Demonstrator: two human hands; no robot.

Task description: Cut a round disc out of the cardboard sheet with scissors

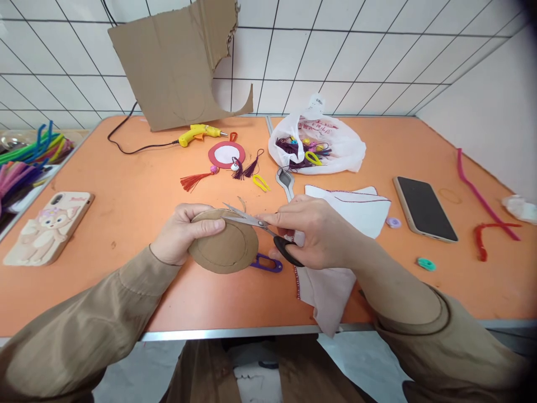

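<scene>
A round cardboard disc (222,249) with a circle drawn inside its edge is pinched between the thumb and fingers of my left hand (187,229). My right hand (312,229) is closed around the black handles of a pair of scissors (247,219). Their parted blades lie at the disc's upper edge, and a thin curled strip of cardboard (242,203) sticks up there. Behind the disc, a purple thread snipper (268,263) lies on the table. White cloth with dark red stitching (348,207) lies beneath and beyond my right hand.
A yellow glue gun (199,134), a red-rimmed round ornament (213,152) with tassels and a plastic bag (335,131) of tassels lie farther back. Cut cardboard (168,67) leans on the tiled wall. Phones (425,208) (50,226) flank the work area.
</scene>
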